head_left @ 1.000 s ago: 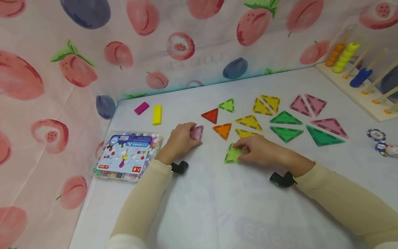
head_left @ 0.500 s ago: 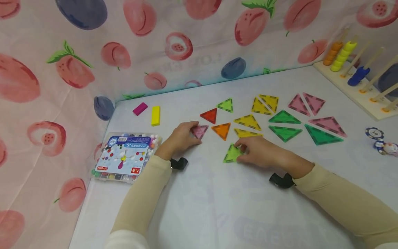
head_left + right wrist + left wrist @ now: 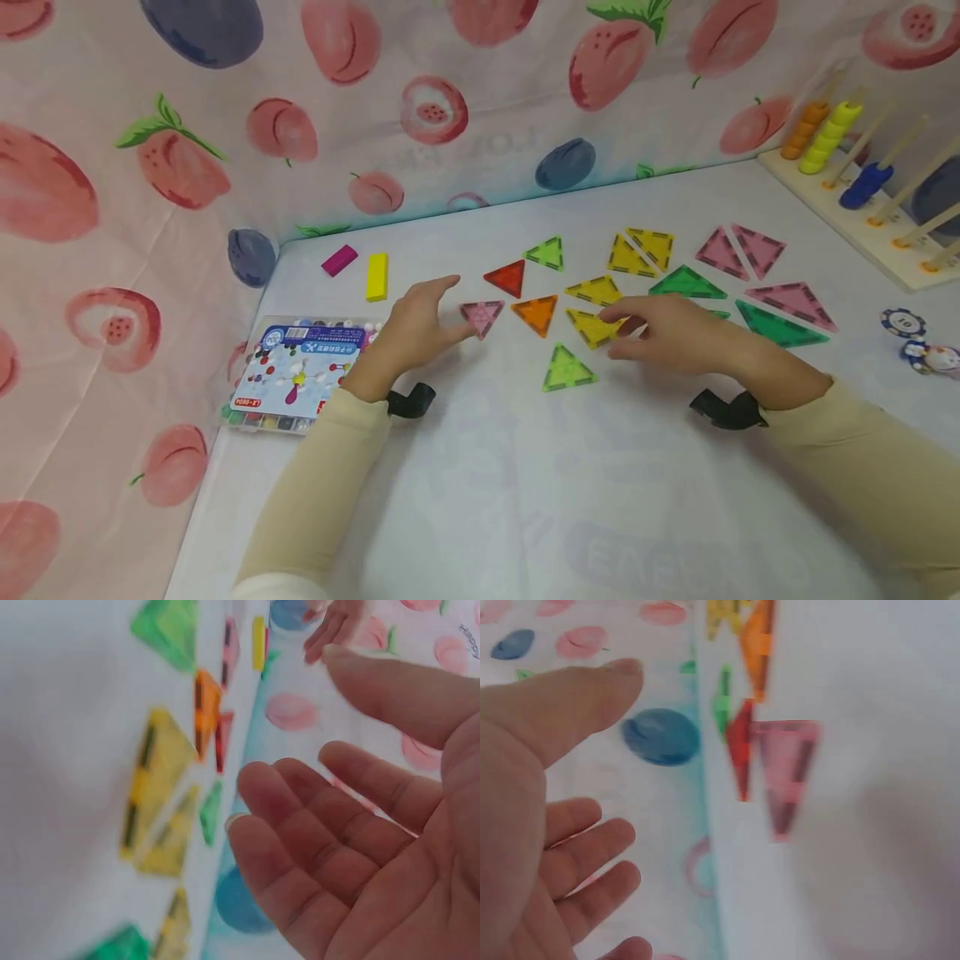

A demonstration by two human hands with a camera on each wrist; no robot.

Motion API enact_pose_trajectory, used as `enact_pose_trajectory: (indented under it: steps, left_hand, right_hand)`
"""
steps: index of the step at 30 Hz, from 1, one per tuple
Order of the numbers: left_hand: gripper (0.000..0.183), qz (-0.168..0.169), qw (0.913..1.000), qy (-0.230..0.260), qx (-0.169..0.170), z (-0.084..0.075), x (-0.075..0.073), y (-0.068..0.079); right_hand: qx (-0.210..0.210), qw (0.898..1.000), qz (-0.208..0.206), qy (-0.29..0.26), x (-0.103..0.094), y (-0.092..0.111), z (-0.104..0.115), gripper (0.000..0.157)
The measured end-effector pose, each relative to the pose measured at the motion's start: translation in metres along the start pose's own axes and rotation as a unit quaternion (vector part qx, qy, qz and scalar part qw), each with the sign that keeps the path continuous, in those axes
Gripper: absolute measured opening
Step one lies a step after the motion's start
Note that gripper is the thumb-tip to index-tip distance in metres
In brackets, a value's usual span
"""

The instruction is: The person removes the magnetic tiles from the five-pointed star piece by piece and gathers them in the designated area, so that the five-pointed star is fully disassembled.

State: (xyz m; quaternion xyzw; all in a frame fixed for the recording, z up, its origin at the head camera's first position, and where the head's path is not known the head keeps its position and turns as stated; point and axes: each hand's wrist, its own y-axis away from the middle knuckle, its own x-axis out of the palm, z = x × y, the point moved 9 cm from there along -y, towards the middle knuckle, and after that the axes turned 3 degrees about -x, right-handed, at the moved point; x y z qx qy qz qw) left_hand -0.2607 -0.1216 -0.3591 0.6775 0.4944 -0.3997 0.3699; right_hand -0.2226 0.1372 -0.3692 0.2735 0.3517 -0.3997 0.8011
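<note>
In the head view my left hand [image 3: 411, 332] is spread just left of a small pink triangle tile [image 3: 482, 317], its thumb tip close to the tile's edge. The left wrist view shows nothing between those fingers. A light green triangle tile [image 3: 567, 369] lies flat on the table, apart from both hands. My right hand [image 3: 667, 337] is over the lower yellow triangle tile [image 3: 591, 327], its fingertips covering the tile's right end; whether they touch it I cannot tell. The right wrist view shows that palm bare, fingers loosely bent. Orange [image 3: 535, 315] and red [image 3: 506, 277] triangle tiles lie between the hands.
Farther right lie more yellow, green and pink triangle tiles [image 3: 787, 304]. A clear box of beads [image 3: 296, 371] stands left, with yellow [image 3: 377, 277] and magenta blocks [image 3: 340, 260] behind it. A bead abacus [image 3: 847, 208] and a poker chip [image 3: 903, 322] are at the right.
Both hands have let go of their tiles. The left hand drew back leftward from the pink tile; the right hand left the light green tile and moved up and right to the yellow one.
</note>
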Motion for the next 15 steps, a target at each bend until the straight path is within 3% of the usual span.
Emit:
enact_pose_trajectory:
  steps: [9,15]
  left_hand:
    - [0.083,-0.086,0.9936,-0.056,0.048,-0.020,-0.055,0.005]
    - [0.090,-0.153,0.9835,-0.085,0.047,-0.020,-0.080,0.005]
  right_hand:
    - [-0.005,0.996,-0.064,0.064,-0.057,0.014,-0.001,0.074]
    - [-0.007,0.982,-0.106,0.154,-0.083,0.014,-0.006,0.089]
